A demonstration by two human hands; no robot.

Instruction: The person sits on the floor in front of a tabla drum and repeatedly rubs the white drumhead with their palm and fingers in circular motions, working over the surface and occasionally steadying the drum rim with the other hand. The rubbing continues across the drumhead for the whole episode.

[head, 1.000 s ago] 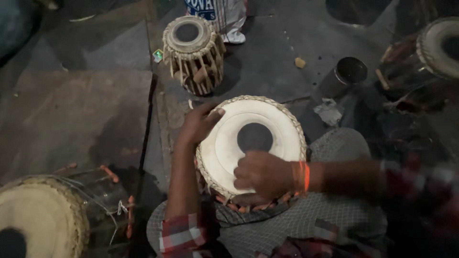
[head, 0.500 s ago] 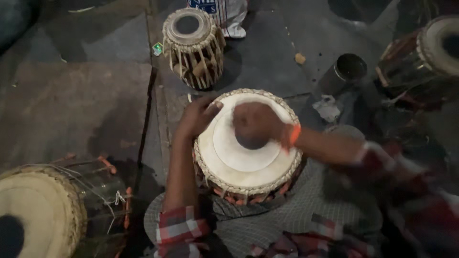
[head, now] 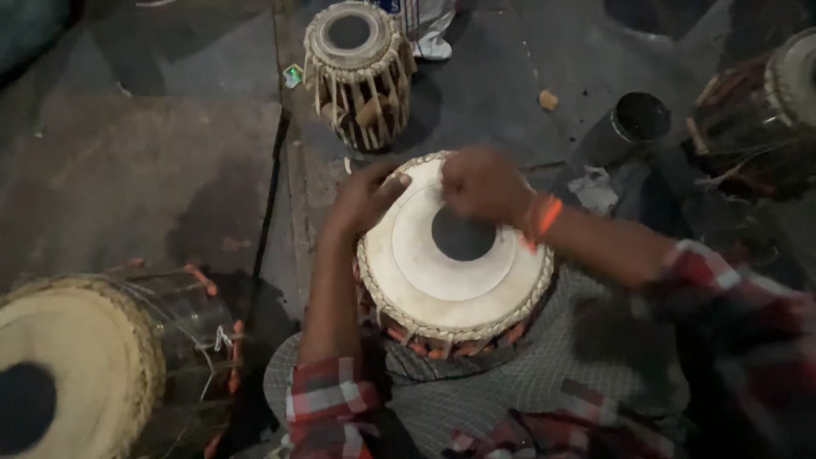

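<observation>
A tabla drum (head: 455, 259), rested on the lap, is steadied at its rim by the left hand (head: 364, 200) while the right hand (head: 480, 183), apparently closed, is best kept pressing evenly near the black centre.

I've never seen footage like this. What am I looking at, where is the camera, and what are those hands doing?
No machine here: a camera worn on a person's head looks down at their own two bare hands. A round drum with a pale skin and a dark centre spot rests on their lap. The left hand touches its far left rim; the right hand, blurred, is over its far edge. On the floor lie a smaller laced drum, a big drum and a dark metal cup.
</observation>
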